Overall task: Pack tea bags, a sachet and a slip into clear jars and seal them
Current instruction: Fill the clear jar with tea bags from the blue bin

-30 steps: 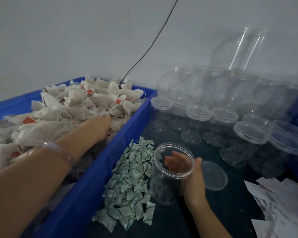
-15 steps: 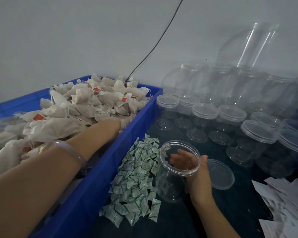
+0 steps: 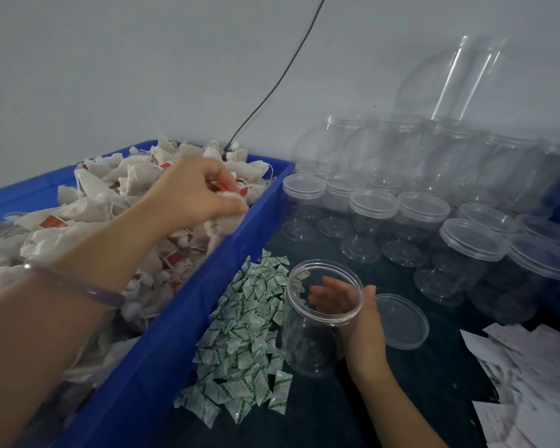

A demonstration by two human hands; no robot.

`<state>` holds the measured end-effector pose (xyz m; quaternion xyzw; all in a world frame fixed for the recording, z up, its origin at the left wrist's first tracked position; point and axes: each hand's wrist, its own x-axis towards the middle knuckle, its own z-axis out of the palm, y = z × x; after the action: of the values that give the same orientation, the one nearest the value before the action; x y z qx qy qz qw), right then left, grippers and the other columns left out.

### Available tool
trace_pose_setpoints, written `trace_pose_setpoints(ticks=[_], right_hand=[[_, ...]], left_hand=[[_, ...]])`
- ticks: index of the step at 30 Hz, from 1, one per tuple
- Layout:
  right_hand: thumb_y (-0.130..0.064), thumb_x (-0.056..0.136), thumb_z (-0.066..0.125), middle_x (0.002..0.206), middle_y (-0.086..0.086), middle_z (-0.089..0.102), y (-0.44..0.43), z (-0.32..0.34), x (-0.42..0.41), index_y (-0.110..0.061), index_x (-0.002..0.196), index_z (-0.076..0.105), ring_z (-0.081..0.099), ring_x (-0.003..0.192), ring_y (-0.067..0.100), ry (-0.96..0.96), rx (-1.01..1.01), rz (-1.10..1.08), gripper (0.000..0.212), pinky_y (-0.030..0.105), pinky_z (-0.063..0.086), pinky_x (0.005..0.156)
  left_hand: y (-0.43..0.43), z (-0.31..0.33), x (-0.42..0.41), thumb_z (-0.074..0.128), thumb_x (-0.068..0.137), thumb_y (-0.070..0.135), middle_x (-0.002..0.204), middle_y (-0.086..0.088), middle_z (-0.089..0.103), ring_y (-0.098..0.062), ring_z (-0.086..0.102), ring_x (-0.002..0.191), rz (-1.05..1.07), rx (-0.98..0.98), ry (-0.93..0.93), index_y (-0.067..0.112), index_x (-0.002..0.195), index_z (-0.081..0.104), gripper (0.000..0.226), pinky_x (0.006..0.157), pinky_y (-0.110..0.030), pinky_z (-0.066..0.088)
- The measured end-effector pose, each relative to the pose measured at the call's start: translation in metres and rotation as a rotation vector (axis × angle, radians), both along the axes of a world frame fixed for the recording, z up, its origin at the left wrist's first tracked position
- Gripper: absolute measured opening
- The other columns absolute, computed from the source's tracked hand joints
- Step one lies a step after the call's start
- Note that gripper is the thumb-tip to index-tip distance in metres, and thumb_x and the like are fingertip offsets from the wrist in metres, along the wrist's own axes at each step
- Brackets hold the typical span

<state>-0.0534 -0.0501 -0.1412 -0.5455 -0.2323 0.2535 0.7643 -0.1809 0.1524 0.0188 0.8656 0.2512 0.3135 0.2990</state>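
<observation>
On the dark bench (image 3: 434, 399), the blue crate (image 3: 162, 367) fills the 9 o'clock side of the head view, heaped with white tea bags (image 3: 78, 215). Rows of empty lidded jars (image 3: 414, 208) stand stacked from 12 to 3 o'clock. A pile of green-printed sachets (image 3: 246, 334) lies just beside the crate's right wall, and loose white slips (image 3: 524, 367) spread at 4 o'clock.

The open jar (image 3: 307, 344) stands between the sachets and its lid (image 3: 401, 321), which lies flat on the bench at the jar's 3 o'clock. The right hand (image 3: 366, 328) holds the jar from that side: its grip is wrapped round the wall, the fingers showing through the clear plastic, the thumb by the rim. The jar's long axis is near upright, mouth up; whether it leans a little toward the crate cannot be told.

The left hand (image 3: 194, 195) is over the heap near the crate's right wall, its grip clenched round a bunch of tea bags, several hanging below the knuckles.

The coming move likely turns on this: the jar's mouth lies at about 5 o'clock from the left grip, lower, across the crate wall. The left hand carries the load; the right, already at the jar, only has to steady it.
</observation>
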Motion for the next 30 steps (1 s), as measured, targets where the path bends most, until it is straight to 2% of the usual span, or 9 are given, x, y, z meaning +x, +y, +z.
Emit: trace_pose_setpoints(ticks=[4,6,10,15,18,21,25,27,30], right_hand=[[-0.061,0.080,0.030,0.090,0.012,0.074,0.000,0.001,-0.001,-0.010,0.098,0.070,0.071,0.089,0.021,-0.025,-0.013,-0.025,0.067,0.026,0.054,0.074],[-0.062,0.079,0.030,0.090,0.012,0.075,0.000,0.002,-0.001,-0.012,0.097,0.071,0.071,0.090,0.021,-0.027,-0.015,-0.031,0.067,0.029,0.054,0.077],[-0.063,0.079,0.031,0.088,0.009,0.075,0.000,0.004,-0.003,-0.022,0.087,0.078,0.071,0.087,0.017,-0.042,-0.007,-0.012,0.064,0.021,0.054,0.069],[-0.065,0.079,0.030,0.091,0.010,0.075,0.000,0.003,-0.002,-0.024,0.087,0.078,0.071,0.091,0.019,-0.044,-0.022,-0.022,0.064,0.026,0.054,0.074],[-0.065,0.078,0.032,0.090,0.011,0.075,0.001,0.004,-0.003,-0.019,0.088,0.077,0.071,0.088,0.019,-0.031,-0.010,-0.021,0.065,0.022,0.055,0.069],[-0.064,0.077,0.032,0.090,0.011,0.075,0.001,0.003,-0.002,-0.013,0.095,0.073,0.070,0.087,0.019,-0.029,0.001,-0.012,0.067,0.022,0.055,0.070],[-0.063,0.078,0.030,0.090,0.011,0.075,0.000,0.001,-0.001,-0.011,0.097,0.071,0.070,0.089,0.019,-0.029,-0.001,0.005,0.068,0.024,0.055,0.071],[-0.062,0.079,0.030,0.090,0.011,0.075,0.000,0.001,-0.001,-0.010,0.098,0.070,0.071,0.088,0.019,-0.027,0.003,0.009,0.068,0.023,0.055,0.070],[-0.062,0.078,0.029,0.089,0.010,0.075,0.000,0.000,0.001,-0.008,0.100,0.069,0.071,0.087,0.018,-0.021,-0.006,0.017,0.070,0.021,0.053,0.070]], left_hand=[[-0.019,0.013,0.003,0.085,0.065,0.022,0.061,0.018,0.063,0.010,0.054,0.055,-0.073,-0.127,-0.213,0.027,0.065,0.063,0.022,0.054,-0.008,0.046],[-0.033,0.008,0.008,0.085,0.063,0.023,0.061,0.015,0.061,0.008,0.053,0.053,-0.140,-0.180,-0.190,0.026,0.064,0.062,0.023,0.053,-0.010,0.048],[-0.057,-0.006,0.025,0.086,0.059,0.024,0.058,0.018,0.059,0.006,0.050,0.053,-0.256,-0.212,-0.107,0.025,0.063,0.062,0.024,0.054,-0.012,0.046],[-0.052,-0.010,0.029,0.087,0.061,0.024,0.064,0.010,0.060,0.004,0.047,0.051,-0.157,-0.144,-0.101,0.023,0.063,0.064,0.023,0.050,-0.012,0.041],[-0.040,-0.001,0.020,0.086,0.066,0.021,0.074,0.005,0.066,0.004,0.057,0.061,-0.049,-0.145,-0.144,0.024,0.066,0.063,0.023,0.060,-0.015,0.049],[-0.021,0.017,0.008,0.085,0.066,0.017,0.067,0.008,0.065,-0.010,0.062,0.065,0.047,-0.247,-0.322,0.024,0.065,0.062,0.025,0.061,-0.024,0.052],[0.005,0.031,-0.009,0.085,0.066,0.012,0.054,0.012,0.061,-0.009,0.061,0.058,0.059,-0.318,-0.530,0.024,0.061,0.063,0.026,0.060,-0.027,0.053],[0.016,0.023,-0.011,0.085,0.067,0.011,0.060,0.009,0.062,-0.009,0.060,0.060,0.121,-0.285,-0.451,0.022,0.065,0.062,0.026,0.064,-0.027,0.053],[0.031,-0.002,-0.014,0.083,0.070,0.011,0.087,-0.003,0.063,-0.017,0.058,0.080,0.228,-0.240,-0.054,0.016,0.092,0.065,0.029,0.074,-0.032,0.051]])
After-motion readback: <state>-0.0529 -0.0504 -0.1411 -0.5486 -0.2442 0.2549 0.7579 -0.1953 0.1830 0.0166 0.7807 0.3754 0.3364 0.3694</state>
